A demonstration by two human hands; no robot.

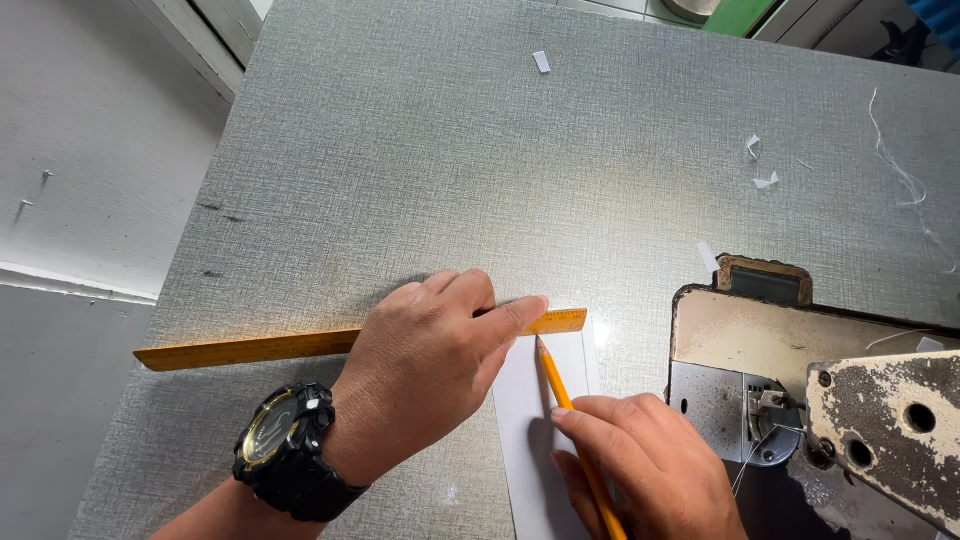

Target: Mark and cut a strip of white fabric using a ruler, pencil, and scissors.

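a person's left hand (425, 360), a chunky black wristwatch (285, 450) at the wrist, lies palm-down at the centre of the frame with fingers loosely curled and the index finger stretched flat along a yellow wooden ruler (270, 347), pressing it to the table. the ruler runs from the left middle of the frame, tilting slightly upward, to end just right of the fingertip, its right end crossing the top edge of a narrow white paper strip (530, 430). the right hand (640, 465), at the lower centre-right, is closed in a writing grip around a yellow pencil (560, 385); the dark point touches the paper just below the ruler's edge. the strip is smooth, straight-sided and runs down out of the bottom of the frame. under it all is a grey table (450, 160) with a fine woven, cross-hatched texture, scattered with small white paper scraps (541, 62) and a loose white thread (900, 170) toward the upper right. at the lower right stands a worn sewing machine (800, 380), its cream paint chipped and pitted, bare metal plate near the needle.
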